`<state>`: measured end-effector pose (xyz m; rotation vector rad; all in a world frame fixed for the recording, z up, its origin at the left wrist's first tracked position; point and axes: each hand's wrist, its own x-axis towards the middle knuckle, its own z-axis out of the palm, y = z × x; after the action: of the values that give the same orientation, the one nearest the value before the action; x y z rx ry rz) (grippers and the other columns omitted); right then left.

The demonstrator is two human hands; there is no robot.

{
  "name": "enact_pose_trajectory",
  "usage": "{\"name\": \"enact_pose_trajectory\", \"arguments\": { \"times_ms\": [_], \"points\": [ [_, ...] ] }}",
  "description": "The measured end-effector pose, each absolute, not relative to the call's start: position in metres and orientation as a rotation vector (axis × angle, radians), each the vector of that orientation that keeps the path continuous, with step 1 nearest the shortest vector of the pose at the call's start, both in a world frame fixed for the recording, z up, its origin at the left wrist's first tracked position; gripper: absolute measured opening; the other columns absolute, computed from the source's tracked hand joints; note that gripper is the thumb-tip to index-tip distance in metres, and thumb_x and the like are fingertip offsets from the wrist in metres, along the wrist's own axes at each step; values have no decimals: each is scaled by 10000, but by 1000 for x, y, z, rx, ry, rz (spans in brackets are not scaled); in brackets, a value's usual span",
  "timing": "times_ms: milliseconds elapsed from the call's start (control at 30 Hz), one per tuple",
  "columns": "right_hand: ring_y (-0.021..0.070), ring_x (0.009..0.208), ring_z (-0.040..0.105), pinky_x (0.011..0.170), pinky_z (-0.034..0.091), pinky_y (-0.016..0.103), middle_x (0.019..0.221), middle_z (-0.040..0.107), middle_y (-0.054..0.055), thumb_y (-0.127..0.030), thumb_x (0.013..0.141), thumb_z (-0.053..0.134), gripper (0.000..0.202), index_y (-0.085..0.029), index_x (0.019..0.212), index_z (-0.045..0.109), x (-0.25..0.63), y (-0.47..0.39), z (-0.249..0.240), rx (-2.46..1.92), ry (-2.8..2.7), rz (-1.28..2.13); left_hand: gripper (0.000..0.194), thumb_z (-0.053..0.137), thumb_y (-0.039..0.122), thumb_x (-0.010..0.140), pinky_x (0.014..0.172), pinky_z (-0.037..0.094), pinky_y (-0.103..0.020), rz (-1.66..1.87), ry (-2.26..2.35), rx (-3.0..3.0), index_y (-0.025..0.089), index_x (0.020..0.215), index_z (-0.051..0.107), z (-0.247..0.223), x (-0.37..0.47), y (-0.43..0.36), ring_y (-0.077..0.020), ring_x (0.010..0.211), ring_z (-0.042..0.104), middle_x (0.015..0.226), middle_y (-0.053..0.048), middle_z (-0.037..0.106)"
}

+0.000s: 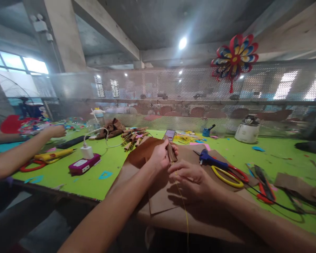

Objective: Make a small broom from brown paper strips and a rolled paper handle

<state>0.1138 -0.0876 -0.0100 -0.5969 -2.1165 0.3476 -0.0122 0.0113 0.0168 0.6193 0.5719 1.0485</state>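
My left hand grips a small brown rolled paper piece between thumb and fingers, above brown paper sheets at the table's front edge. A thin yellow string hangs down from the roll past the edge. Just right of and below the roll is my right hand, its fingers apart and slightly curled beside the string. Whether any finger touches the string is unclear. Several small brown rolls tied with yellow string lie farther back on the green table.
Right of my hands lie a blue glue gun, scissors and red-handled pliers. A purple power strip with a white plug is left. Another person's arms reach over the table at far left. A phone lies behind.
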Motion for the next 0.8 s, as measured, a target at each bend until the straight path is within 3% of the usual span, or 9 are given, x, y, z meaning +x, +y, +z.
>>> {"name": "enact_pose_trajectory", "arguments": {
  "times_ms": [100, 267, 600, 800],
  "points": [
    [155, 773, 563, 697, 473, 295, 818, 622, 71, -216, 907, 469, 194, -175, 867, 654, 110, -87, -15, -628, -2152, 297, 248, 373, 255, 933, 467, 453, -212, 1041, 631, 623, 140, 740, 479, 10, -9, 13, -111, 464, 534, 539, -8, 512],
    [168, 774, 514, 682, 438, 299, 775, 594, 75, -139, 902, 428, 231, -170, 728, 577, 105, -91, -21, -625, -2286, 107, 235, 393, 231, 926, 459, 431, -178, 1085, 742, 634, 142, 721, 465, 3, -6, 18, -103, 473, 558, 545, -11, 530],
    [179, 785, 451, 740, 410, 329, 716, 541, 61, -95, 877, 422, 241, -165, 666, 515, 106, -87, -32, -629, -2389, -87, 253, 405, 231, 923, 394, 249, -126, 1087, 784, 686, 159, 680, 403, 3, 5, 22, -35, 384, 390, 499, 57, 403],
    [175, 720, 411, 656, 365, 311, 675, 509, 45, -110, 865, 465, 231, -172, 643, 484, 103, -94, -30, -660, -2411, -174, 266, 336, 189, 935, 386, 197, -130, 1076, 766, 646, 165, 672, 368, 5, 6, 24, -27, 367, 308, 496, 70, 339]
  ]
}}
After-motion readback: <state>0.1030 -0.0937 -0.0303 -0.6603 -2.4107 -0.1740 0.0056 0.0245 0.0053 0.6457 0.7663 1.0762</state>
